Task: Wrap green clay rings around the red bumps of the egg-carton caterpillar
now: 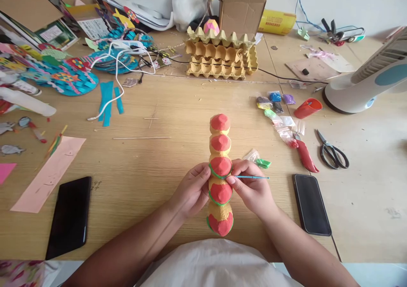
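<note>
A strip of egg carton (221, 151) stands out from my body in one row of several bumps, each topped with red clay. Green clay edging runs along the lower rims of the three nearest bumps. My left hand (193, 189) grips the strip's left side near the middle, thumb on the edge. On the right side my right hand (251, 187) pinches a thin blue modelling tool (254, 177), its tip at the green edge of the third bump. Just beyond that hand lies a small green clay packet (263, 163).
Black-handled scissors (333, 150), a red cutter-like tool (307, 154) and a phone (312, 204) lie at right. Another phone (69, 217) and a pink paper strip (51, 172) lie left. Stacked egg cartons (219, 68) stand behind, a white fan (359, 83) far right.
</note>
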### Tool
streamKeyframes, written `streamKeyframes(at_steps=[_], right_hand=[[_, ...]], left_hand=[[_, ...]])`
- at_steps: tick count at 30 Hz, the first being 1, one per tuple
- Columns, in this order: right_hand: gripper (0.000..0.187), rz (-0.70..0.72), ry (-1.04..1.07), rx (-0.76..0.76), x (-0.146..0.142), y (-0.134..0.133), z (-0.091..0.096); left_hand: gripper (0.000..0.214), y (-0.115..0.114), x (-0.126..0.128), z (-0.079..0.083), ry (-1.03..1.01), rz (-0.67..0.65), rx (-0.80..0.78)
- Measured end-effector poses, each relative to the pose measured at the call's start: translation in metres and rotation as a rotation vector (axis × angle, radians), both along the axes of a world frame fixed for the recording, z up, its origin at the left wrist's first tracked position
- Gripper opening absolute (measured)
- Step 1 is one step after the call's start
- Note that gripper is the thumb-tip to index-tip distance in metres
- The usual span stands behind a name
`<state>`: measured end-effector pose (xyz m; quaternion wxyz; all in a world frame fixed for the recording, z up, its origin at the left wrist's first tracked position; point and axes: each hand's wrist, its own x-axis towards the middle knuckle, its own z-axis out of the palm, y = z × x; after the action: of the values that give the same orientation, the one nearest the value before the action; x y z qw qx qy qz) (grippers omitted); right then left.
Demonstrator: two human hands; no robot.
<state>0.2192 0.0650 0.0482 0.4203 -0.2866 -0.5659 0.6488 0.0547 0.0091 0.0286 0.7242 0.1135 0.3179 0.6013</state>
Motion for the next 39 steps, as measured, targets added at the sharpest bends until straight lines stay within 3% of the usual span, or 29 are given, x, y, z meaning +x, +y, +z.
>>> streamKeyframes(at_steps=[8,13,19,23,31,39], right_hand=[[0.023,0.064,0.096,-0.157,0.002,0.005,-0.004],[0.023,-0.003,0.126,-0.237,0.003,0.010,-0.007],[0.031,-0.106,-0.014,-0.166,0.003,0.015,-0.007],[0.033,-0.010,-0.102,-0.116,0.005,0.009,-0.009],[0.033,0.097,0.019,-0.414,0.003,0.002,-0.004],[0.038,0.132,0.106,-0.559,-0.002,0.002,-0.005]], left_hand=[[0.035,0.001,-0.002,0.004,0.029,-0.006,0.013],[0.034,0.000,-0.004,0.006,0.095,-0.007,-0.012],[0.034,-0.001,-0.006,0.007,0.147,0.011,-0.032],[0.036,0.000,-0.006,0.008,0.196,-0.011,0.003],[0.039,0.001,-0.006,0.005,0.171,-0.068,-0.019],[0.037,0.002,-0.005,0.003,0.182,-0.028,-0.031]])
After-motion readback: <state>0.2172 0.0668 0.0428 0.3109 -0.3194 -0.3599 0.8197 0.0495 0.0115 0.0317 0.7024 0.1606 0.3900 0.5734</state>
